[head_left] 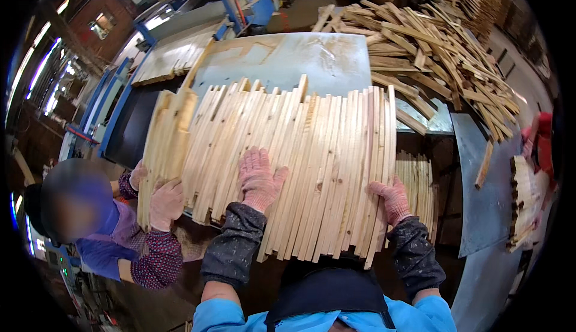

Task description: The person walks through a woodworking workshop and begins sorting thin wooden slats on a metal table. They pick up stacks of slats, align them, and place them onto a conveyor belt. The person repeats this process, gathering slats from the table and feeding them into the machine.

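A wide row of pale wooden strips [312, 170] lies side by side in front of me, running away from my body, with uneven ends. My left hand [259, 179], in a pink knitted glove, rests flat on top of the row, fingers stretched forward. At the row's right edge, my gloved right hand [393, 199] grips the outermost strips, its thumb on top and its fingers along the outer side. To my left, a co-worker's gloved hands [166, 205] hold another group of wooden strips [165, 134] against the row's left end.
Beyond the strips is a grey metal tabletop [288, 62]. A loose heap of wooden sticks [420, 50] lies at the far right. More strips [414, 182] sit lower, beside my right hand. Blue-framed machinery [222, 2] stands at the far left, and metal sheeting [489, 194] at the right.
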A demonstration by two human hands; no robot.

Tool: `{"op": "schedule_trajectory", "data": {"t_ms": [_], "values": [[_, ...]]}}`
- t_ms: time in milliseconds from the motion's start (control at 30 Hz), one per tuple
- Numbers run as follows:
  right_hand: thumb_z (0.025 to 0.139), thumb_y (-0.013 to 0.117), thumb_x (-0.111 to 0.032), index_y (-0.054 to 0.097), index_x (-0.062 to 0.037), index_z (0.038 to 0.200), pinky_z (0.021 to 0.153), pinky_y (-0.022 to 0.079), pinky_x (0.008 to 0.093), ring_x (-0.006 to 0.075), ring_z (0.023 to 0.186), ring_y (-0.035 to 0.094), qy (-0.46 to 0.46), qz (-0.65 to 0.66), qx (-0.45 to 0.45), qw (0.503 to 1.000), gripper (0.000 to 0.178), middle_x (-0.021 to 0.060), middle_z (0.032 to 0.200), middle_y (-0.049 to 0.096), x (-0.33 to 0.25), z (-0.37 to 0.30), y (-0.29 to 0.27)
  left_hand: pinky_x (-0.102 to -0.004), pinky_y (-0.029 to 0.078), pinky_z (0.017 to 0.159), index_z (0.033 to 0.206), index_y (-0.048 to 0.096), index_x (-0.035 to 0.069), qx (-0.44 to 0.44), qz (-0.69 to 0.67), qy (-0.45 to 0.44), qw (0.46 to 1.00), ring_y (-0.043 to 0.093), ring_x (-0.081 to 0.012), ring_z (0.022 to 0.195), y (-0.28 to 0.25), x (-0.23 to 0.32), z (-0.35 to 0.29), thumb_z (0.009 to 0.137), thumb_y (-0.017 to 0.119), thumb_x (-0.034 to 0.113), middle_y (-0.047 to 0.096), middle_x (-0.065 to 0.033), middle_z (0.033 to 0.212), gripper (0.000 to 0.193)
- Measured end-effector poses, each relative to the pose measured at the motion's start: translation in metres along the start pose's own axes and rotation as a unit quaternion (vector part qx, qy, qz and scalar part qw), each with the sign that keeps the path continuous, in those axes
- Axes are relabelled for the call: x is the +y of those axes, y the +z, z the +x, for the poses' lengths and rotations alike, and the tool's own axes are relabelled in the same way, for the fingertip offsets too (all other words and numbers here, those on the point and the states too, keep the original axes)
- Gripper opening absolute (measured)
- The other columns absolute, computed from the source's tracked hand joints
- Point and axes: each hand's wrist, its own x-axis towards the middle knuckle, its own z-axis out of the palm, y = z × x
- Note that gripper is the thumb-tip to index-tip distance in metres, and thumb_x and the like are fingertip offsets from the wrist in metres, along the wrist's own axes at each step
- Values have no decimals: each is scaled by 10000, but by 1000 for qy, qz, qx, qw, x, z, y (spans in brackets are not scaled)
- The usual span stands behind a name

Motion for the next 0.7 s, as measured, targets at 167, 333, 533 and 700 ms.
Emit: {"op": "schedule_trajectory", "data": {"t_ms": [167, 333, 533, 700], "values": [[873, 787, -11, 543, 18, 1428, 923, 617, 409, 276, 1014, 736, -40, 13, -35, 999, 606, 148, 1201, 732, 13, 14, -17, -550, 118, 1335, 1662, 346, 0, -4, -97, -66, 993, 220, -418, 1631, -38, -36, 17, 1007, 532, 653, 303, -260, 1736, 944], [865, 783, -9, 567, 21, 1389, 889, 622, 407, 273, 966, 738, -43, -5, -55, 998, 568, 131, 1139, 738, 6, 10, -22, -492, 152, 1336, 1684, 327, 55, 67, 17, -311, 948, 259, -376, 1626, -59, -178, 44, 1014, 482, 685, 319, -230, 1738, 932], [878, 769, -91, 625, -1, 1308, 874, 607, 410, 251, 931, 727, -56, -42, -26, 997, 462, 101, 1074, 736, 3, 21, -12, -475, 205, 1311, 1690, 322, 81, 12, -5, -362, 932, 346, -353, 1581, -51, -228, 18, 1033, 437, 679, 380, -203, 1707, 896], [879, 772, -59, 581, 2, 1369, 920, 598, 419, 271, 976, 719, -46, -49, -37, 997, 529, 118, 1135, 726, -1, 33, -7, -478, 265, 1270, 1673, 352, 86, 20, -6, -389, 921, 416, -362, 1523, -57, -219, 13, 1030, 444, 675, 439, -204, 1657, 877]]}}
